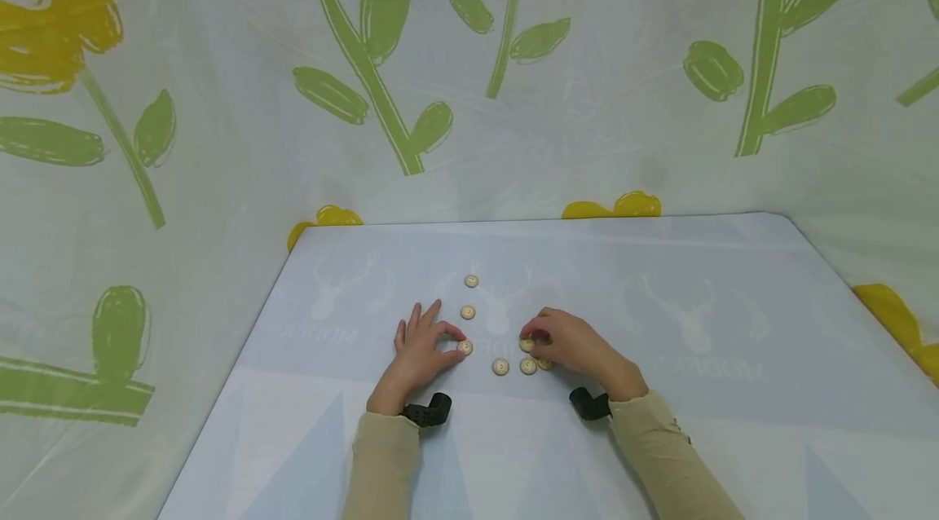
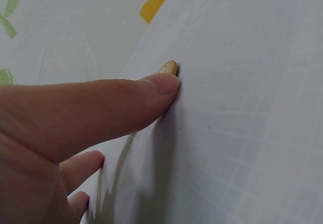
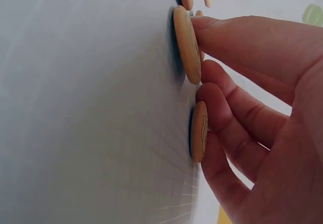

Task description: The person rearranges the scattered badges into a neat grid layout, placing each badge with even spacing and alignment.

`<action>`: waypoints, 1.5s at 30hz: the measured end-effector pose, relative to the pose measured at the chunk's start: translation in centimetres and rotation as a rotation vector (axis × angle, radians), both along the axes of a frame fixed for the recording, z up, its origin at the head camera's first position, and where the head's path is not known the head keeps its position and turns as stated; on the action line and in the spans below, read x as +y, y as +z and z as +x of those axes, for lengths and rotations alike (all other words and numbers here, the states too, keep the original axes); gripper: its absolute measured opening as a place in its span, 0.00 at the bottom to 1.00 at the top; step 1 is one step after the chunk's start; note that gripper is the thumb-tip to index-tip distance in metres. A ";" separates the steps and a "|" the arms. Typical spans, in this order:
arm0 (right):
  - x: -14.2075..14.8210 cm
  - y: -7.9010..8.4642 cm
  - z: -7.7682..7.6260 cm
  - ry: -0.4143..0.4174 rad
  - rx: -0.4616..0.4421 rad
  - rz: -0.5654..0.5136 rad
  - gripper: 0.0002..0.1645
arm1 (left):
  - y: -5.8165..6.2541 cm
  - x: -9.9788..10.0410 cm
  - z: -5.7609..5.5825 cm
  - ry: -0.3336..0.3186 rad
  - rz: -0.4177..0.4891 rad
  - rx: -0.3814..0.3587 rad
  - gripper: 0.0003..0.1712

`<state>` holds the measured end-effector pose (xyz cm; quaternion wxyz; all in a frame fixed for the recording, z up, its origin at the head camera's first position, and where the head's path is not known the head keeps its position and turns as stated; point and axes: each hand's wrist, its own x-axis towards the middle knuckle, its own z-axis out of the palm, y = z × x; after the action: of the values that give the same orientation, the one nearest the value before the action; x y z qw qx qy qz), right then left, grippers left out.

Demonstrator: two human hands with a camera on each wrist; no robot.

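Observation:
My left hand (image 1: 420, 353) pinches a small round wooden disc (image 1: 465, 347) between thumb and forefinger, its other fingers spread. In the left wrist view the thumb covers most of that disc (image 2: 172, 66). To the right, my right hand (image 1: 575, 341) grips another disc (image 1: 526, 345) with thumb and fingertips, low over the table. Just in front of it lie a disc (image 1: 528, 366) and one partly hidden under the hand (image 1: 545, 363). The right wrist view shows a disc (image 3: 186, 45) beside the thumb and another (image 3: 199, 132) by the curled fingers. Dark line drawings mark the discs.
Two more discs, a far one (image 1: 472, 281) and a nearer one (image 1: 468, 312), line up beyond the left hand's disc. Another disc (image 1: 500, 367) lies between the hands. The pale patterned table (image 1: 734, 284) meets a flower-printed curtain (image 1: 601, 112) at its back and sides.

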<state>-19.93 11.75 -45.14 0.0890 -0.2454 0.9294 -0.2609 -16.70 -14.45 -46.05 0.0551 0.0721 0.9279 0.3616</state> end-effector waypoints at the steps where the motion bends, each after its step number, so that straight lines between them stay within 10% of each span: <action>1: 0.0 0.0 0.0 0.001 0.002 0.003 0.10 | 0.0 0.0 0.0 0.000 -0.002 0.000 0.06; 45: 0.1 0.2 -0.1 -0.066 -0.177 -0.101 0.08 | 0.1 0.0 0.0 -0.003 0.002 0.003 0.06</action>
<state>-20.03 11.87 -44.95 0.1497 -0.1949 0.9112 -0.3307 -16.65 -14.49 -45.97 0.0540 0.0741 0.9276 0.3622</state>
